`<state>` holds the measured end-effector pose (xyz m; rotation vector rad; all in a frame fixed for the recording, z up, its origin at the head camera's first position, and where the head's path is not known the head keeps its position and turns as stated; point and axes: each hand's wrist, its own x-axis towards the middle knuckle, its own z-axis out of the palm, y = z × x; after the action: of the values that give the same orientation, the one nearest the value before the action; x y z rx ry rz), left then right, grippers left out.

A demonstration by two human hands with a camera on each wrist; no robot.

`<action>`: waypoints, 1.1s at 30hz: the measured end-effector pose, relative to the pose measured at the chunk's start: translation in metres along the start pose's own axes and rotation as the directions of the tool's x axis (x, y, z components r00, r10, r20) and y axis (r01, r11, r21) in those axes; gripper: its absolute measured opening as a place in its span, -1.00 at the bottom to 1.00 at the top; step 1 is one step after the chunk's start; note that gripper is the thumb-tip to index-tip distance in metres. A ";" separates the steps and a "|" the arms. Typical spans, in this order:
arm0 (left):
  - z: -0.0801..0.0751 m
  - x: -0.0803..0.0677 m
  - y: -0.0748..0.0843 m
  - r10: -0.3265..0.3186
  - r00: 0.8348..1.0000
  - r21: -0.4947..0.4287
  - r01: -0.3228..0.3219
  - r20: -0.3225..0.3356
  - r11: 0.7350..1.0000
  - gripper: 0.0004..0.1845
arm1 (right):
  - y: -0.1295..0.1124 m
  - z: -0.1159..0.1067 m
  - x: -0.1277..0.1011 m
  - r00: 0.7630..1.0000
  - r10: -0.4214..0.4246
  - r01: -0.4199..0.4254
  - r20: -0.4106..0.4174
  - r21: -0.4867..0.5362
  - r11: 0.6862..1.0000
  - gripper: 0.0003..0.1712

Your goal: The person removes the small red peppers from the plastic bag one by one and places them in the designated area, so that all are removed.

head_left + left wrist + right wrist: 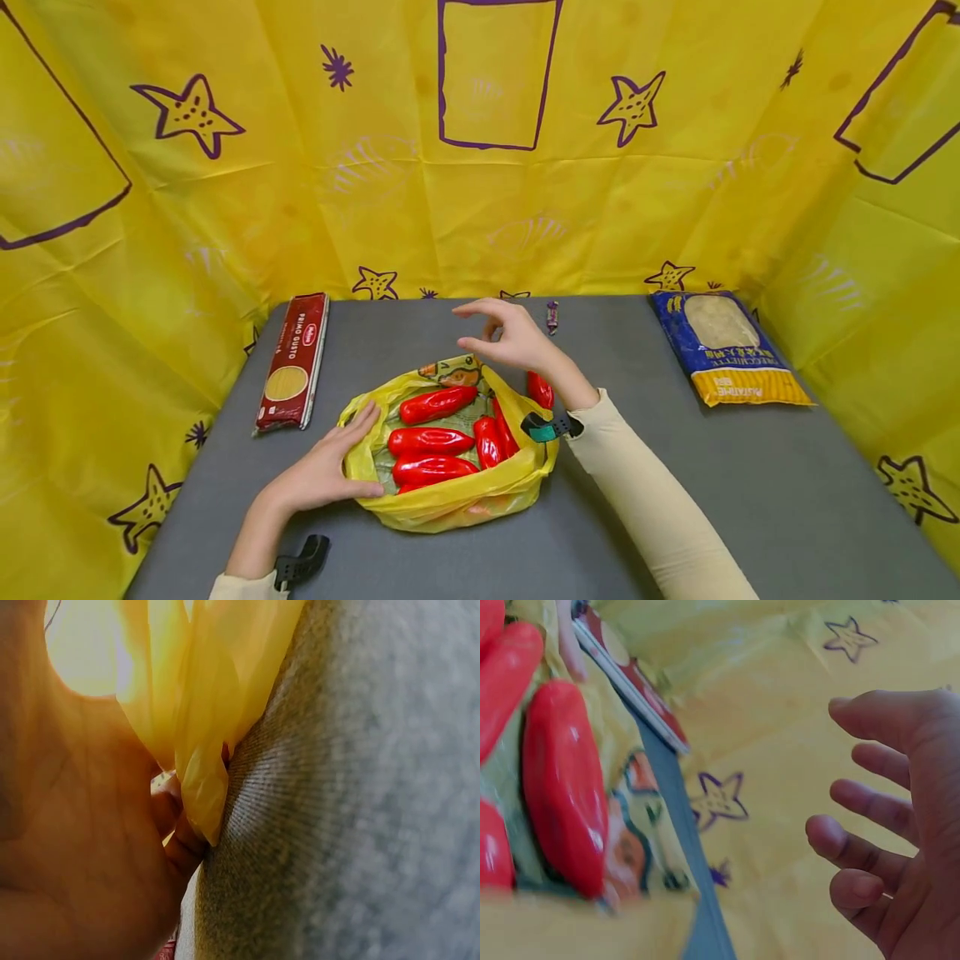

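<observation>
A yellow plastic bag (457, 500) lies open in the middle of the grey table (750, 500), with several red peppers (431, 437) inside it. My left hand (352, 454) rests with straight fingers on the bag's left rim. The left wrist view shows its fingertips (176, 825) against the yellow plastic (195, 690). My right hand (480, 329) hovers over the bag's far edge, fingers loosely spread and holding nothing. In the right wrist view that hand (832, 795) is empty, with a pepper (562, 780) to its left. Another pepper (540, 389) shows below my right wrist.
A red spaghetti packet (294, 360) lies at the table's left, and a blue and yellow pasta bag (723, 346) at the back right. A small purple wrapped item (552, 317) sits near the back edge. Yellow star-printed cloth (487, 208) walls the table on three sides.
</observation>
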<state>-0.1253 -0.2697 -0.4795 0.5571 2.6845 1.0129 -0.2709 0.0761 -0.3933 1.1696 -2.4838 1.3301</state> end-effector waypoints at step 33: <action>0.002 0.001 -0.003 -0.087 0.996 0.043 0.086 0.008 0.995 0.58 | 0.020 0.094 0.016 0.884 -0.079 0.082 0.460 0.013 0.997 -0.59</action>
<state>-0.1260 -0.2701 -0.4833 0.4481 2.7015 0.9290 -0.2710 0.0032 -0.4580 1.7435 -2.6951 1.1233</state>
